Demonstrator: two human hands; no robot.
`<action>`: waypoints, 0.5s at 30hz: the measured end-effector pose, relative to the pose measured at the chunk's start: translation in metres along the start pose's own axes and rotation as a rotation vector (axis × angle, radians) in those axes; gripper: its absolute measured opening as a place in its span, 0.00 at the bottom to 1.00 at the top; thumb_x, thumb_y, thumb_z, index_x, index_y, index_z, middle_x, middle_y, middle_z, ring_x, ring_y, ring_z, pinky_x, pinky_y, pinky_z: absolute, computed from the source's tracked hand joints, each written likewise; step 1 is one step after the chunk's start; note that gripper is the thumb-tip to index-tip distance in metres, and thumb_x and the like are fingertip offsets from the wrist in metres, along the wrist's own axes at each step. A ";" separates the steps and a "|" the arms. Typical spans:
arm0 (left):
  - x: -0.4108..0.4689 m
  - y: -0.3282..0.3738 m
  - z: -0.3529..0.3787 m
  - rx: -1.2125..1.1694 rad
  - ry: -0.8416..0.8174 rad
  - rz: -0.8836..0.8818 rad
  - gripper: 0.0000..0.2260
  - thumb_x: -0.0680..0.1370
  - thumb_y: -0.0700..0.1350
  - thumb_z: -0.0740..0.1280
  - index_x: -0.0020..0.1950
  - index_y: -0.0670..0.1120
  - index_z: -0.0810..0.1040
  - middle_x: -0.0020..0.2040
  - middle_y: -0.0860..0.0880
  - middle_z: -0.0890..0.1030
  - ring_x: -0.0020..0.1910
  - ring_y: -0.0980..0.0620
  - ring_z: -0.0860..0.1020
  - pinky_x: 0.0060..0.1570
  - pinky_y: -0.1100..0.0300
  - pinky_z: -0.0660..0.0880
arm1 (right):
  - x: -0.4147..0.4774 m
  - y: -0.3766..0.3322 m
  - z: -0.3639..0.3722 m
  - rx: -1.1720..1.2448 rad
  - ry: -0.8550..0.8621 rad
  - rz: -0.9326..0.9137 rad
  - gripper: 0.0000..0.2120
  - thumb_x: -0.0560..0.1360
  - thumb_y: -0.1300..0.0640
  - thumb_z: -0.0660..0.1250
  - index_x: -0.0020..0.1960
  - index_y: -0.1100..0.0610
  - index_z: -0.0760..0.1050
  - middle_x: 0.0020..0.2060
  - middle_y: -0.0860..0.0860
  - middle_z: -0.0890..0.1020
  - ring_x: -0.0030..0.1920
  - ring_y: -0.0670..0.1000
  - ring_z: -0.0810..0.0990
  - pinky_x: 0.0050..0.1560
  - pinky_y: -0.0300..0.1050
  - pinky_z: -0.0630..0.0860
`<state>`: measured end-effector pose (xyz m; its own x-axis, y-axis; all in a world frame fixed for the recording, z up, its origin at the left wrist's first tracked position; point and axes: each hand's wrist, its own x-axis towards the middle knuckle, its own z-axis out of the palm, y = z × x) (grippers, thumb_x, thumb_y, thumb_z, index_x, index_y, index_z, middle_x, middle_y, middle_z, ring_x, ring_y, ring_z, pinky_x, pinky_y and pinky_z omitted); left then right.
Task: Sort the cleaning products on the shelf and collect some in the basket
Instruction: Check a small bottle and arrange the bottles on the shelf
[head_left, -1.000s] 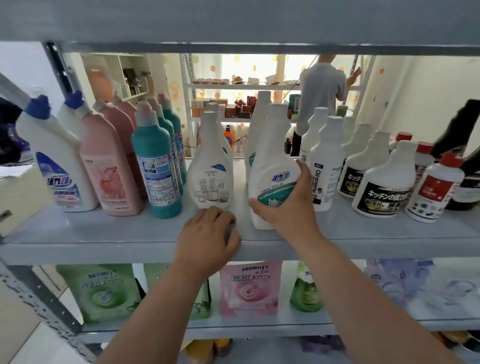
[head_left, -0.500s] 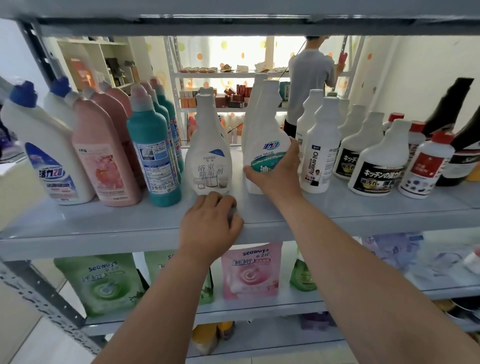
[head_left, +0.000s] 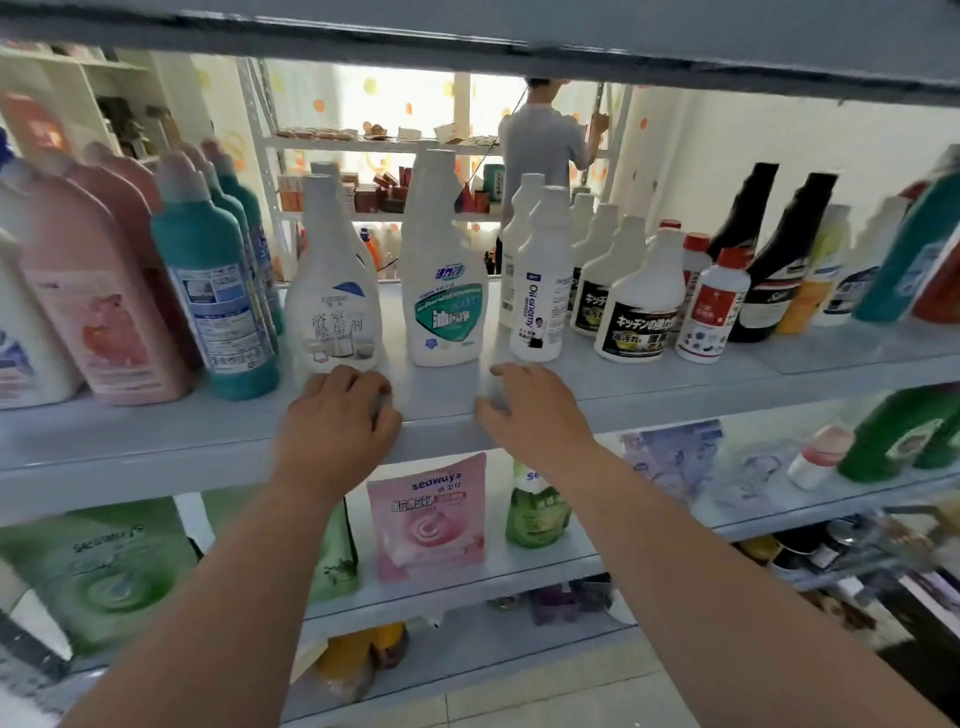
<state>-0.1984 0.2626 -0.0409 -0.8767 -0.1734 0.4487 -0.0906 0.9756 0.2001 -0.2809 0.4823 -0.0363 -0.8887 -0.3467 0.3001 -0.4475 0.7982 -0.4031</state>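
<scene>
shelf (head_left: 156, 441): right hand (head_left: 530, 415) has let go of the green-label bottle (head_left: 447, 291), fingers loosely curled; left hand (head_left: 337, 421) stays fisted; bottle seems placed.

"seaways" marks pink pouch (head_left: 426, 525); "Oil enemy", white bottle (head_left: 537, 291).

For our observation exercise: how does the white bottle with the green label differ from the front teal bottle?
The white bottle with the green label has a long tapering neck; the front teal bottle has rounded shoulders under a pale cap. The white bottle's label is green; the teal bottle's is blue and white. Both stand upright on the same shelf.
</scene>
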 end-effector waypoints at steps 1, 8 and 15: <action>-0.002 0.002 0.000 0.001 0.012 0.002 0.22 0.78 0.55 0.53 0.60 0.47 0.80 0.55 0.44 0.80 0.55 0.40 0.76 0.51 0.47 0.76 | -0.007 0.010 -0.005 -0.015 -0.006 -0.034 0.23 0.81 0.43 0.63 0.71 0.55 0.75 0.65 0.54 0.78 0.66 0.56 0.74 0.67 0.51 0.71; -0.008 0.025 0.007 -0.027 0.011 -0.051 0.15 0.82 0.46 0.60 0.62 0.43 0.81 0.58 0.42 0.80 0.56 0.39 0.78 0.56 0.45 0.76 | -0.024 0.099 -0.055 -0.060 0.072 -0.213 0.13 0.81 0.49 0.67 0.61 0.52 0.84 0.57 0.49 0.85 0.58 0.53 0.81 0.60 0.52 0.76; 0.007 0.141 0.032 -0.161 -0.096 0.118 0.19 0.81 0.45 0.60 0.72 0.45 0.75 0.65 0.44 0.78 0.63 0.43 0.76 0.63 0.48 0.73 | 0.005 0.156 -0.073 -0.108 0.135 -0.377 0.08 0.79 0.54 0.67 0.48 0.58 0.82 0.43 0.53 0.82 0.46 0.56 0.78 0.47 0.53 0.76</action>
<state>-0.2329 0.4035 -0.0376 -0.9183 -0.0378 0.3940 0.0857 0.9528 0.2912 -0.3475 0.6411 -0.0342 -0.6406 -0.5624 0.5229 -0.7194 0.6777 -0.1524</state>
